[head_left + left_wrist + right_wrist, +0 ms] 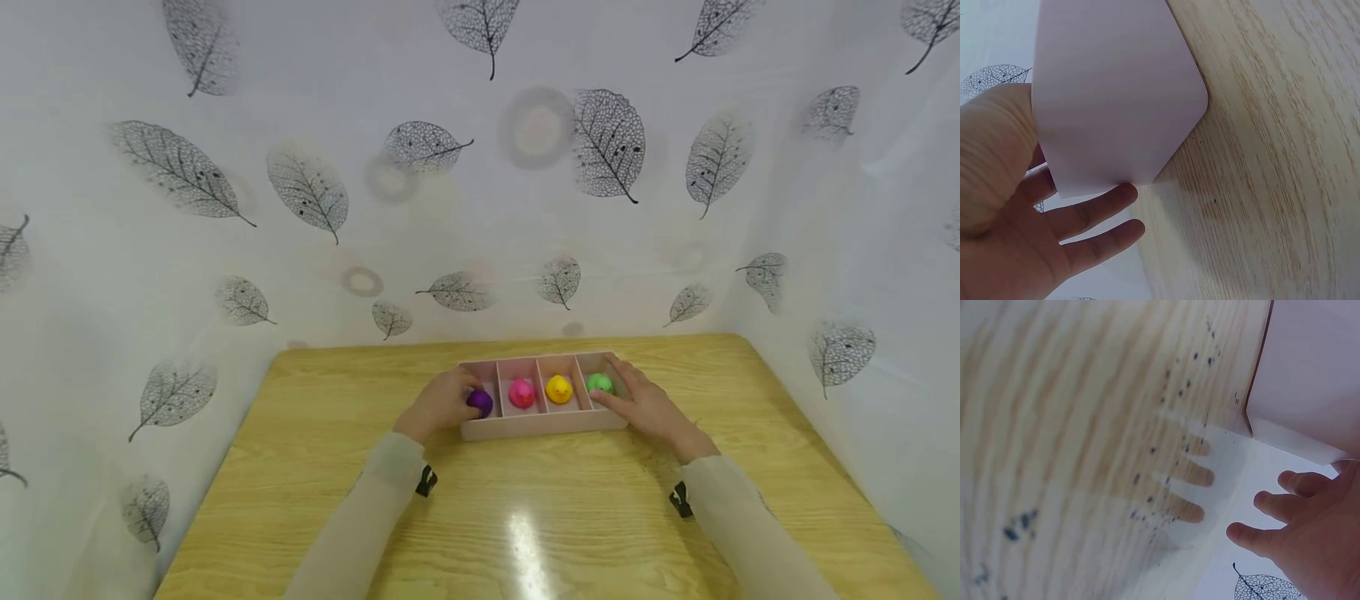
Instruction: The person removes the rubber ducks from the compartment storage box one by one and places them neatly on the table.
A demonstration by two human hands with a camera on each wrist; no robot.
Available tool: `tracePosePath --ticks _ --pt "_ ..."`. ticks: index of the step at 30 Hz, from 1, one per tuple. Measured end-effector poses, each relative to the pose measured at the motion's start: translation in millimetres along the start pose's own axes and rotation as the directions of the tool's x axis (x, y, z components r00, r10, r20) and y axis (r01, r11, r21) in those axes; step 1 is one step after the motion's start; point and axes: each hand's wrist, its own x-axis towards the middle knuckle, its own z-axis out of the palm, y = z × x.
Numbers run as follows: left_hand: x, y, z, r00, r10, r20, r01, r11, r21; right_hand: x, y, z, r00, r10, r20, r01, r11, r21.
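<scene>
A pale pink box [543, 425] with a row of compartments sits on the table. My left hand [444, 402] reaches over its left end, thumb and forefinger pinching a purple toy duck [480, 403] in the leftmost compartment. The duck is partly hidden by the fingers. In the left wrist view, other fingers [1100, 247] lie outside the box wall. My right hand [648, 408] spans the right end, its forefinger at the far rim and its thumb beside a green toy duck [600, 383]. Its other fingers [1272, 506] stretch out loosely beyond the box in the right wrist view.
Between the hands, a pink toy duck [522, 392] and a yellow toy duck [558, 389] occupy the two middle compartments. The wooden table [480, 517] carries the box near its back edge. A white curtain [465, 217] with leaf prints surrounds the table's back and sides.
</scene>
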Motion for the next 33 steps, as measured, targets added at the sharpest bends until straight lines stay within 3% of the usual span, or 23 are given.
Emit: tracePosePath --ticks 14,25,33 --pt "1.1 4.2 -0.8 1.000 -0.030 0.006 0.030 1.000 0.004 0 0 -2 1.000 -0.016 0.006 0.016 1.000 -0.005" --pt "-1.3 0.6 0.7 0.999 0.015 -0.040 -0.016 1.000 -0.012 1 0 -1 1.000 -0.013 0.008 0.012 1.000 0.013" --pt "-7.1 3.5 -9.9 0.998 0.008 -0.062 -0.017 0.989 -0.144 -1 -1 -1 1.000 -0.011 0.002 0.011 1.000 0.023"
